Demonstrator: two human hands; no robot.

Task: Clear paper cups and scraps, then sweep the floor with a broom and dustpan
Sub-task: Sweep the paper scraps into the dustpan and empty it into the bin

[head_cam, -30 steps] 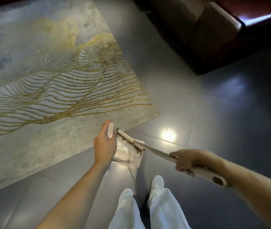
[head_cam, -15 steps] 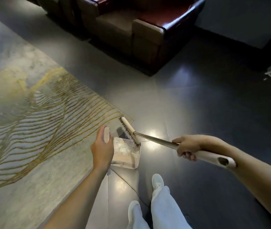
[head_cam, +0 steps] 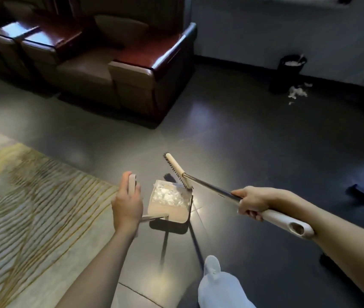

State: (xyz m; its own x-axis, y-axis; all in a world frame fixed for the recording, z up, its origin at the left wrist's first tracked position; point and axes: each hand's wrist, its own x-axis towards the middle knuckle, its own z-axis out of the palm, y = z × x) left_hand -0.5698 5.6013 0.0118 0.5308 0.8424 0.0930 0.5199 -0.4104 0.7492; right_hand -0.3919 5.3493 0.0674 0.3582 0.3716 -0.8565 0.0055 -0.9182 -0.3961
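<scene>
Left hand (head_cam: 127, 203) curled round the dustpan's upright handle; dustpan (head_cam: 170, 210) hangs just off the rug's (head_cam: 32, 207) right edge over the dark floor (head_cam: 232, 141), with white scraps (head_cam: 165, 194) piled at its far end and its shadow underneath. Right hand (head_cam: 252, 202) grips the broom (head_cam: 177, 170) on the shaft just ahead of the white grip, brush head tilted, its lower end at the pan's far right corner, contact unclear. Black bin (head_cam: 292, 67) by the far wall, loose scraps (head_cam: 297, 92) on the floor just beside it, armchair (head_cam: 132, 81) beyond the rug.
</scene>
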